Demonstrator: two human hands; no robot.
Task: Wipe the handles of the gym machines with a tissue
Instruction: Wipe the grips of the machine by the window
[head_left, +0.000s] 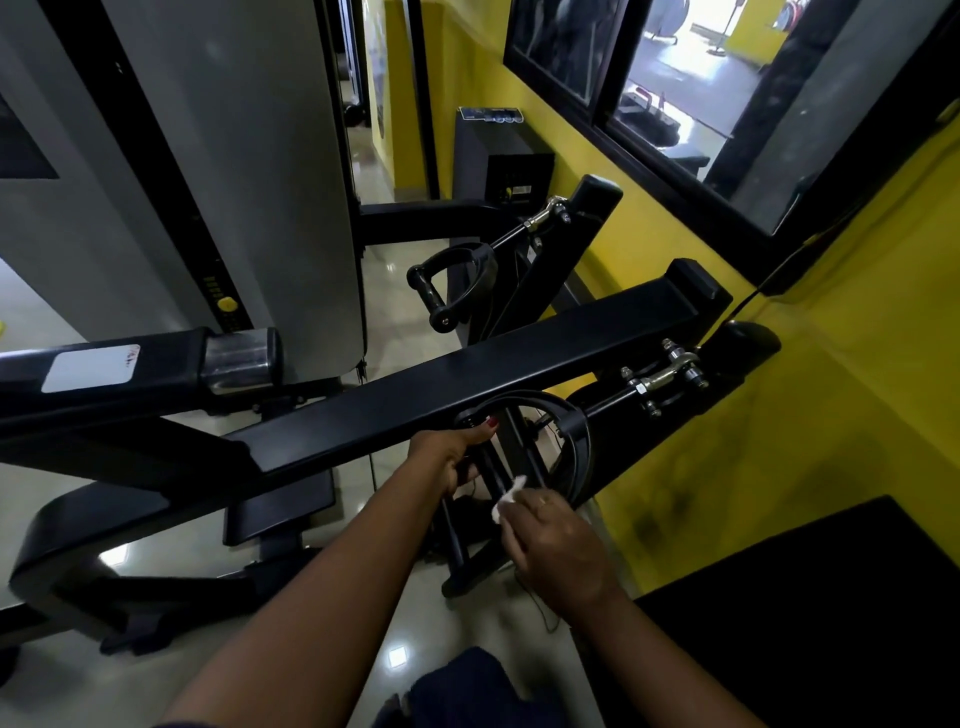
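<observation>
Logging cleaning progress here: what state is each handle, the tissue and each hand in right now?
near handle: gripped by the left hand, with the tissue at its bar.
far handle: hanging free, untouched.
tissue: crumpled, pinched by the right hand.
left hand: curled round the near handle.
right hand: holding the tissue.

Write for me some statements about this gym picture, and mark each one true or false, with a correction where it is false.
1. The right hand holds a tissue against the near handle. True.
2. The tissue is blue. False: it is white.
3. The left hand hangs free. False: it grips the near handle.
4. No hand touches the far handle. True.
</observation>
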